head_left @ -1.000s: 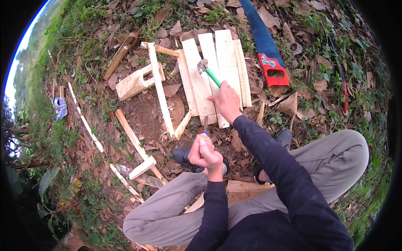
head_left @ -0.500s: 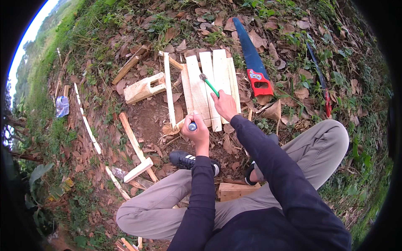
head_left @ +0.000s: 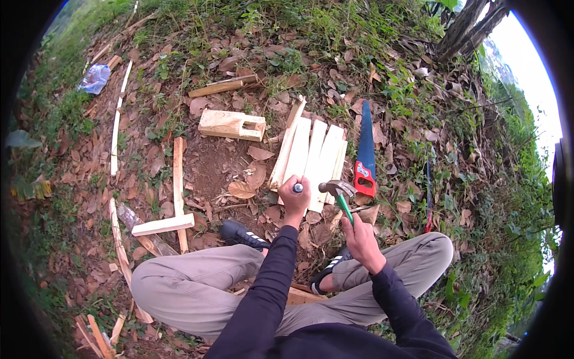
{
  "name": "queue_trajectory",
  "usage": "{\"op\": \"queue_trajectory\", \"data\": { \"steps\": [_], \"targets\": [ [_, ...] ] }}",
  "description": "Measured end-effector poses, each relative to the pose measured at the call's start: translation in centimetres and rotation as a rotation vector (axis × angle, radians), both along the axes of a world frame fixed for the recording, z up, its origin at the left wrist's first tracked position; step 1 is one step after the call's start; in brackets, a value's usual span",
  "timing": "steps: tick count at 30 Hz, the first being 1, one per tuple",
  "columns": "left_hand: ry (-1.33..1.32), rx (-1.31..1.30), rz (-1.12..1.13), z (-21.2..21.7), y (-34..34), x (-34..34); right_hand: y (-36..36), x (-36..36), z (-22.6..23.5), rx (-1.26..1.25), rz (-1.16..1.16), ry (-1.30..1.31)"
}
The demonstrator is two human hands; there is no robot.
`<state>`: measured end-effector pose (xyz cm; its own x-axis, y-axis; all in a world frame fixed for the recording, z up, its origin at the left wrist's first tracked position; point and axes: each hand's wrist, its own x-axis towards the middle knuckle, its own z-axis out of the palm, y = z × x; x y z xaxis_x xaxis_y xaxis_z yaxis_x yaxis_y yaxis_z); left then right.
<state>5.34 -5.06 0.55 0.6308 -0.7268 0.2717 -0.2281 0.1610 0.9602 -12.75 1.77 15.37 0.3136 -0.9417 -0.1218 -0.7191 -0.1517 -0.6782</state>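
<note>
My left hand [head_left: 295, 206] is closed around an upright chisel-like tool [head_left: 298, 188]; only its round blue-grey handle end shows, and the rest is hidden under the fist. It rests at the near end of several pale wooden boards [head_left: 321, 155] lying side by side on the ground. In my right hand [head_left: 363, 244] is a claw hammer [head_left: 343, 202] with a green handle. The steel hammer head is raised a short way to the right of the left fist, apart from the tool's end.
A handsaw [head_left: 366, 146] with a red handle lies right of the boards, and another narrow blade [head_left: 429, 194] farther right. A notched wood block [head_left: 230, 124] sits left. Wooden strips [head_left: 179, 179] and a plastic bottle [head_left: 95, 79] lie farther left among dry leaves.
The view has turned. My right hand has drawn the hammer back toward me, from over the boards to the right of my left fist. My left hand keeps its hold on the tool.
</note>
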Motion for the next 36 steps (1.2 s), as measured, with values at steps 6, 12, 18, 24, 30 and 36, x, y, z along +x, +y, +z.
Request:
{"op": "queue_trajectory", "data": {
  "steps": [6,12,18,24,30,36],
  "targets": [
    [0.030,-0.013,0.007,-0.3,-0.2,0.4,-1.7,3.0,7.2,-0.160,0.175,0.095],
    [0.074,-0.032,-0.021,0.0,-0.3,-0.1,-1.8,4.1,2.9,-0.191,0.208,0.177],
    [-0.012,-0.039,0.024,-0.4,-0.4,0.6,-1.6,5.3,5.6,-0.419,0.111,-0.032],
    [0.015,-0.090,0.017,1.0,-0.1,0.4,-2.1,3.8,2.7,-0.201,0.321,0.211],
    [0.020,-0.067,0.035,0.4,-0.1,-0.1,-1.6,2.8,2.2,-0.544,0.077,-0.081],
    [-0.043,-0.045,0.061,-0.2,0.3,0.4,-1.3,5.5,7.5,-0.364,0.112,-0.011]
  ]
}}
